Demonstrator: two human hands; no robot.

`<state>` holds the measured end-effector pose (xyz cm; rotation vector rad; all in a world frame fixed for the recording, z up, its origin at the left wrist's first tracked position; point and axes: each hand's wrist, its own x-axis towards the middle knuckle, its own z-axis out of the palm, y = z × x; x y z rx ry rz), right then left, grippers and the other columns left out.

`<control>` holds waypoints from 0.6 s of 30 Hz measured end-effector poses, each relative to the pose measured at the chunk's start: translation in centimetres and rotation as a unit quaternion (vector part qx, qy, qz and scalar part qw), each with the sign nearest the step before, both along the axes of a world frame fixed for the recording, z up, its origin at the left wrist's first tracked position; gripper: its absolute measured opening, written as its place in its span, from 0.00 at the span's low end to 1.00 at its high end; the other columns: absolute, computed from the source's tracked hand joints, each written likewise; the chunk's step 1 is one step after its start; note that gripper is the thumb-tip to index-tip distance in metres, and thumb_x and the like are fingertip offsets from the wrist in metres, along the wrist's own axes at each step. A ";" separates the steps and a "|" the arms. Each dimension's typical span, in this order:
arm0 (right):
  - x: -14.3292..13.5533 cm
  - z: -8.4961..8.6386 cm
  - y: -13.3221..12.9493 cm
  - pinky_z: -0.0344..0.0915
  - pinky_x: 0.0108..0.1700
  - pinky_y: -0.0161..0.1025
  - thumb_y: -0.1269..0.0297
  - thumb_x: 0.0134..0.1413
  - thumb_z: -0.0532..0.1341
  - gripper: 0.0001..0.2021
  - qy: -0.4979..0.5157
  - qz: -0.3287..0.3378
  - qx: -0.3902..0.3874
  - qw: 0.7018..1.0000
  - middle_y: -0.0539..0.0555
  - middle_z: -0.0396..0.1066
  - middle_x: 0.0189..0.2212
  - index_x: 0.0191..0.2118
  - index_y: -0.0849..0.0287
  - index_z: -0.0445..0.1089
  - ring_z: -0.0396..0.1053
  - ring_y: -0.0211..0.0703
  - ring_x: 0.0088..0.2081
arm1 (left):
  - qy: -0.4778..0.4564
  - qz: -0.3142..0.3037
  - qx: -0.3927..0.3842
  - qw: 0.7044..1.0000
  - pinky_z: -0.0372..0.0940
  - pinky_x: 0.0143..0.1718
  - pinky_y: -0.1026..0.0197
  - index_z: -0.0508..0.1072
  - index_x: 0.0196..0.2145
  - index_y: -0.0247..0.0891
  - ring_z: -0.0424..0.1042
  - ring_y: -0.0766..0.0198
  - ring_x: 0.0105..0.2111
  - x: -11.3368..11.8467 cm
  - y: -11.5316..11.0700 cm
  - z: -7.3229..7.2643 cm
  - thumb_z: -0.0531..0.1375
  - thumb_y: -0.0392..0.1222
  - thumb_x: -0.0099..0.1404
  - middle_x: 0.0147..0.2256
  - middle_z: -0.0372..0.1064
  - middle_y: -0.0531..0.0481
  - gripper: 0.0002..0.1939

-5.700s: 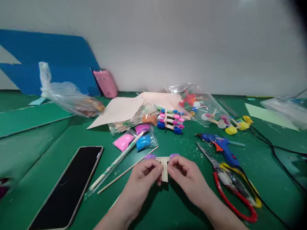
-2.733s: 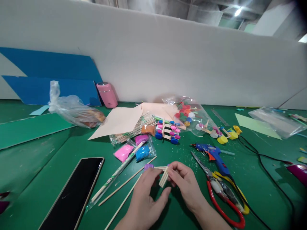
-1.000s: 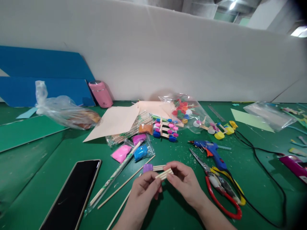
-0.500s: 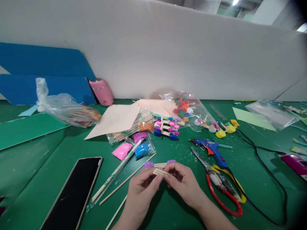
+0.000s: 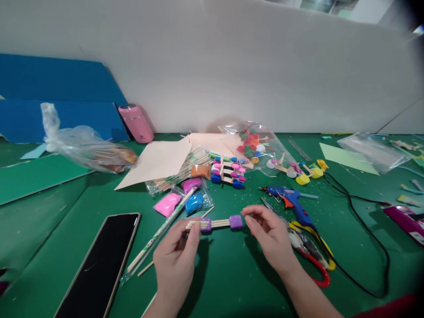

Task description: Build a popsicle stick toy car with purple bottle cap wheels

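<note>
Several short pale sticks with two purple clay blocks [image 5: 236,221] on them are held up over the green table [image 5: 228,282]. My left hand [image 5: 177,260] pinches the left end of this stick piece, thumb on the sticks beside the left purple block. Just off the right block is my right hand [image 5: 270,236], its thumb and index finger apart, with nothing visible between them. Long loose sticks [image 5: 145,268] lie on the table left of my left hand, partly hidden by it.
A phone [image 5: 99,265] lies at the left. Packets of clay [image 5: 167,204], a wrapped stick bundle [image 5: 159,234] and colourful stick models [image 5: 228,172] are beyond my hands. Right are a glue gun [image 5: 294,203], its black cord and red-handled scissors [image 5: 319,269]. A pink flask [image 5: 136,123] stands behind.
My hands have moved apart. The right hand has let go and shifted right; the left hand has moved left with the stick piece, whose two purple blocks now show fully. The camera view has shifted slightly.
</note>
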<state>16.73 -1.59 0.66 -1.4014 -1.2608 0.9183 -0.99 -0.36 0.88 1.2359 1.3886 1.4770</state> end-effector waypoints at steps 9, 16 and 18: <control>6.7 -0.7 -1.6 0.64 0.30 0.36 0.58 0.49 0.60 0.11 -0.075 -0.202 0.002 0.976 0.54 0.69 0.31 0.36 0.59 0.68 0.66 0.41 0.30 | -0.001 0.022 0.012 1.000 0.61 0.29 0.68 0.75 0.33 0.41 0.65 0.68 0.27 -0.9 0.2 -1.0 0.61 0.39 0.55 0.29 0.69 0.55 0.06; 5.4 -1.3 -1.8 0.67 0.37 0.43 0.61 0.51 0.58 0.17 -0.188 -0.016 -0.043 0.981 0.58 0.67 0.42 0.48 0.56 0.62 0.67 0.44 0.35 | -0.104 -0.005 -0.046 0.993 0.60 0.35 0.68 0.74 0.29 0.39 0.65 0.67 0.32 -0.2 2.0 -1.0 0.61 0.42 0.55 0.29 0.70 0.55 0.05; 3.9 -1.0 -1.1 0.65 0.44 0.47 0.64 0.50 0.58 0.22 -0.254 0.059 -0.017 0.965 0.58 0.63 0.49 0.53 0.55 0.60 0.65 0.48 0.43 | -0.103 -0.009 -0.052 0.993 0.61 0.37 0.67 0.74 0.28 0.38 0.66 0.66 0.34 0.0 2.6 -1.4 0.62 0.43 0.54 0.30 0.70 0.53 0.06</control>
